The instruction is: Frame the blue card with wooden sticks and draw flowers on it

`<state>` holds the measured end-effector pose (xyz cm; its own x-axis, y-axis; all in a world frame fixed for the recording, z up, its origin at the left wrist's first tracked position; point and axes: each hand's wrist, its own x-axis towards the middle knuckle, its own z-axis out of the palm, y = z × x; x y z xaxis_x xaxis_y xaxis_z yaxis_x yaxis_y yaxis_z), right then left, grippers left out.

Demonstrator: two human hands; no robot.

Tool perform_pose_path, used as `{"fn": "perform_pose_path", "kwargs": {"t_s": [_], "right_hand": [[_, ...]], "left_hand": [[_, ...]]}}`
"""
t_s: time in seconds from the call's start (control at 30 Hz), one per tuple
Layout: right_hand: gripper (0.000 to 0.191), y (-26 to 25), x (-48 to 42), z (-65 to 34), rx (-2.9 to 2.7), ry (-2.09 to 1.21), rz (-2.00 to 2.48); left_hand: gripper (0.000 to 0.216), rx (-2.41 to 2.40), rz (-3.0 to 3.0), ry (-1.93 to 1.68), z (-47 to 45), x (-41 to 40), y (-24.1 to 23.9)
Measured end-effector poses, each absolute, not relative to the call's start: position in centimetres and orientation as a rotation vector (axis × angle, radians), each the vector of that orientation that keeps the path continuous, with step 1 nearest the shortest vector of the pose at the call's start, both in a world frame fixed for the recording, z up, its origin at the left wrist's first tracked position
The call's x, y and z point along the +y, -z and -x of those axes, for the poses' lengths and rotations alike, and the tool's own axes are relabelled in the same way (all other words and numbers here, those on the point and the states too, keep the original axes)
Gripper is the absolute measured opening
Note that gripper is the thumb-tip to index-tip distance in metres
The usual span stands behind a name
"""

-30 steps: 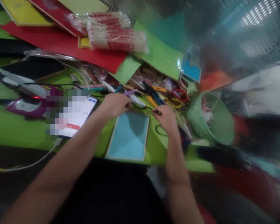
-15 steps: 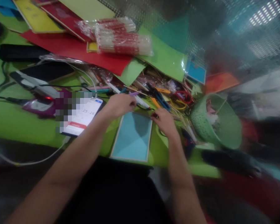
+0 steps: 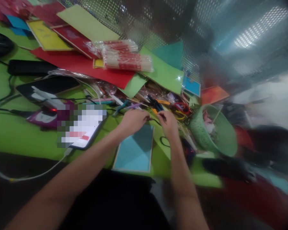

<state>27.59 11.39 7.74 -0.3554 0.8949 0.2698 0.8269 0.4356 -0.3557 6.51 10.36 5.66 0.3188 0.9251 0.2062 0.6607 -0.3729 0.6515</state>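
Two hands (image 3: 135,121) (image 3: 169,125), one pale-blue panel (image 3: 135,151), one basket (image 3: 198,127)

Bright-green, smooth tabletop (image 3: 21,140), its near edge running across the view. Behind it, a grey, metallic-looking panel pierced by rows of small holes (image 3: 139,12); at upper right, a pale, slanting patch of dotted light (image 3: 259,27). Far right, a whitish, blurred expanse (image 3: 278,99), material indistinct. Below the tabletop, deep shadow; lower right, a blurred dark-red area (image 3: 249,198).
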Motion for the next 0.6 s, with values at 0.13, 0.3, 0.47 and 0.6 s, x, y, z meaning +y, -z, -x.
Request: {"fn": "perform_pose_path", "kwargs": {"t_s": [0.13, 0.3, 0.47, 0.6], "right_hand": [[0.045, -6.7, 14.6, -27.4, -2.304, 0.033, 1.581], [0.071, -5.1, 16.8, -26.5, -2.356, 0.200, 1.718], [0.072, -4.7, 17.0, -25.8, -2.349, 0.266, 1.739], [0.060, -4.7, 16.9, -25.9, -2.287, 0.244, 1.852]], "left_hand": [[0.025, 1.409, -1.971, -0.915, -5.3, 11.2, -5.3], [0.028, 1.287, -1.773, -1.058, -5.4, 12.1, -4.2], [0.031, 1.190, -1.598, -1.159, -5.7, 12.6, -3.7], [0.038, 1.136, -1.506, -1.199, -5.6, 12.6, -4.1]]}}
